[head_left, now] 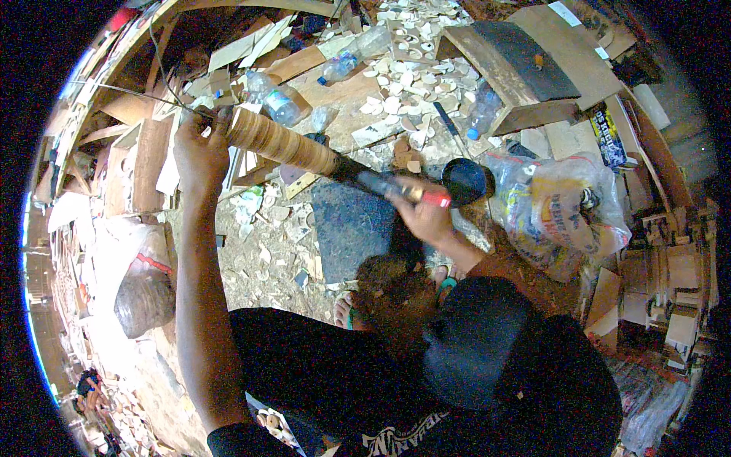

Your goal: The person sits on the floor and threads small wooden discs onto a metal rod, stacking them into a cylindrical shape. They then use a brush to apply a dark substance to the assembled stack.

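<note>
A long stack of round, light and brown wooden pieces (282,145) slants across in front of me, packed tight like a roll. My left hand (202,148) is closed at its upper left end, where a thin metal rod (126,91) sticks out beyond the fingers. Past the lower right end the stack turns dark. There my right hand (422,213) is closed round a long dark tool (377,183) with a red end (436,199). Motion blurs this tool, so its kind and whether it touches the stack cannot be told.
Wood offcuts (403,87) cover the ground, with plastic bottles (278,103) among them. A wooden box with a dark pad (521,61) stands at the far right. Nearer are a black bowl (463,181) and a clear plastic sack (567,209). A dark board (346,228) lies below the stack.
</note>
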Action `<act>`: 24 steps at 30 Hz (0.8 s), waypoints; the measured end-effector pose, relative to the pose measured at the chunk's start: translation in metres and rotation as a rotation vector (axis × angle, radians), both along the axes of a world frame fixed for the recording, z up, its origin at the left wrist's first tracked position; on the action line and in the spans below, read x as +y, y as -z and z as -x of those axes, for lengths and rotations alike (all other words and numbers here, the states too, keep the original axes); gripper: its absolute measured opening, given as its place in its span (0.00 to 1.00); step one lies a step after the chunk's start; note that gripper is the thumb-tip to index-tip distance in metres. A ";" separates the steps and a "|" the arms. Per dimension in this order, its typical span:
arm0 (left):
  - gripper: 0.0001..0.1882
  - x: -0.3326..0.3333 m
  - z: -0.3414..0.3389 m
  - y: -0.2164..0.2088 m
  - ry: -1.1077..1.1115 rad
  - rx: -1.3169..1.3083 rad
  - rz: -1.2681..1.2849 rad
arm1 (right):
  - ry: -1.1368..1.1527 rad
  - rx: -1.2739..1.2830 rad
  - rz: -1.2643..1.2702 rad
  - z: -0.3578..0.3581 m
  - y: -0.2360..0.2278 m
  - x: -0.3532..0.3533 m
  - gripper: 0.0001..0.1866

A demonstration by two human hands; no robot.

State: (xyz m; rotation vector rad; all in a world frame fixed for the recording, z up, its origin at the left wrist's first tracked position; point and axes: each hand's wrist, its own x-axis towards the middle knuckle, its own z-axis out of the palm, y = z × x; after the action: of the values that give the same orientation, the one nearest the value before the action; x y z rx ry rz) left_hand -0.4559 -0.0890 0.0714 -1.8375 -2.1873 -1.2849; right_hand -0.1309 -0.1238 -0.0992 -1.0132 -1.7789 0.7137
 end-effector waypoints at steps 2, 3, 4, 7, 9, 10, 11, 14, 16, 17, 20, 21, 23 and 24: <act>0.14 0.000 0.000 -0.001 0.046 -0.069 0.009 | 0.078 -0.032 0.007 0.000 0.004 0.016 0.11; 0.13 0.000 0.000 -0.001 0.028 0.004 0.007 | 0.102 -0.043 -0.105 0.000 0.006 0.022 0.11; 0.11 0.000 0.001 -0.002 0.002 0.056 0.033 | 0.119 -0.045 -0.125 -0.002 0.007 0.027 0.11; 0.11 0.000 0.003 -0.001 -0.001 0.065 0.056 | 0.142 -0.048 -0.098 0.000 0.005 0.026 0.12; 0.12 -0.001 0.003 0.000 -0.005 0.050 0.040 | 0.150 -0.060 -0.035 0.004 0.000 0.018 0.12; 0.13 0.000 0.003 0.001 -0.014 0.055 0.018 | 0.042 -0.056 -0.082 0.007 -0.001 0.008 0.12; 0.14 0.000 0.002 0.001 0.010 0.054 -0.008 | -0.062 -0.023 -0.155 0.011 -0.003 0.000 0.13; 0.15 -0.001 0.001 0.001 -0.055 -0.073 0.066 | -0.286 0.028 -0.179 0.014 -0.007 -0.008 0.13; 0.15 -0.001 0.002 -0.001 0.006 -0.037 0.028 | -0.113 0.022 0.114 0.014 -0.009 0.002 0.13; 0.15 -0.001 0.003 -0.001 0.026 -0.048 0.027 | -0.035 0.043 0.241 0.013 -0.010 0.012 0.13; 0.14 -0.002 0.005 0.002 0.029 -0.057 0.033 | 0.143 0.032 0.090 0.008 -0.012 0.041 0.12; 0.14 -0.003 0.004 0.003 -0.004 -0.044 0.020 | 0.236 -0.040 0.130 0.004 -0.011 0.045 0.12; 0.14 -0.005 0.002 0.002 -0.042 -0.057 0.023 | 0.133 0.277 0.137 0.007 -0.007 0.051 0.13; 0.14 -0.007 0.000 -0.001 -0.034 -0.100 0.064 | 0.094 0.337 0.221 0.008 -0.003 0.051 0.13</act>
State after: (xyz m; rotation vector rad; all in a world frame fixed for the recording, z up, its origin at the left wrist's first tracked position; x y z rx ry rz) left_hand -0.4559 -0.0959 0.0729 -1.7868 -2.3251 -1.3445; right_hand -0.1394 -0.0729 -0.0961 -1.0449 -1.3749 0.9754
